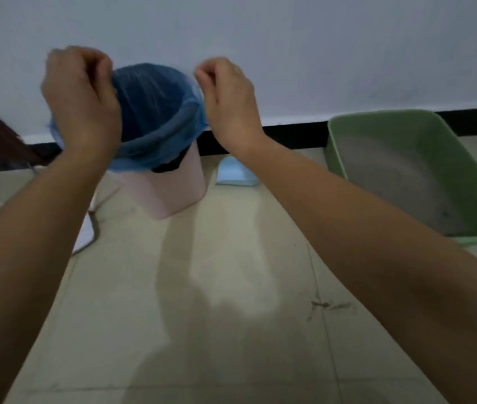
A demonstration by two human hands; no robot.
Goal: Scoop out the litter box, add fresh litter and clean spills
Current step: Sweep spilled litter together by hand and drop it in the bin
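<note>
Both hands are up at the rim of a pale pink waste bin that stands on the tiled floor by the far wall. The left hand is closed, pinching the edge of the blue bin liner at the left side of the rim; the right hand is curled narrow at the right side, its fingertips at the liner's edge, though blur hides whether it truly grips. The liner is partly folded over the rim, so I judge the bin is being readied.

Right of the bin, well apart, the green litter box sits with grey litter inside. A light blue scoop-like item lies between the 2, untouched. Scooping, refilling and cleaning spills all appear still to come; a few dark specks mark the near floor.
</note>
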